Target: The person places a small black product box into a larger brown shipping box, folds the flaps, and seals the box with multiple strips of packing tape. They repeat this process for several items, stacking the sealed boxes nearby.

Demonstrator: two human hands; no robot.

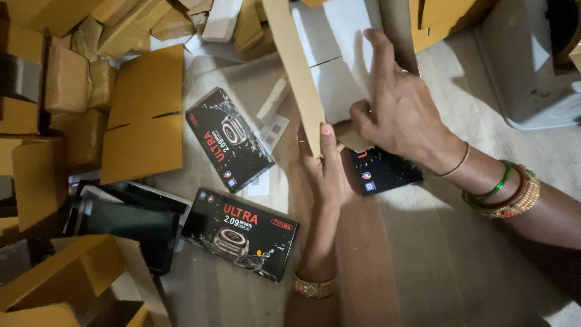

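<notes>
- Right hand point(402, 115): fingers curl over the edge of a white carton point(336, 60), the index finger stretched flat up its white face, the others bent and pinching a brown flap point(354, 138) at its lower corner.
- Left hand point(327, 172): fingers extended upward, thumb and fingertips pressing the carton's lower brown edge from below; a firm hold cannot be confirmed.
- The white carton is a flat-folded cardboard piece with a brown strip point(290, 66) along its left side; it is tilted and held clear of the floor, at upper centre of the view.
- Wrists: the left carries a gold bracelet point(315, 286); the right carries green, red and gold bangles point(508, 191).
- A black box point(390, 169) lies just under the right hand, partly hidden by it.
- Two more black boxes lie to the left: one point(230, 138) angled near the carton, one point(241, 233) lower down, beside the left forearm.
- A white insert point(272, 100) and paper lie between the upper black box and the carton.
- Brown cartons point(142, 115) are stacked and scattered along the left and top; a dark tray point(130, 227) lies at lower left.
- A grey bin point(532, 66) stands at upper right.
</notes>
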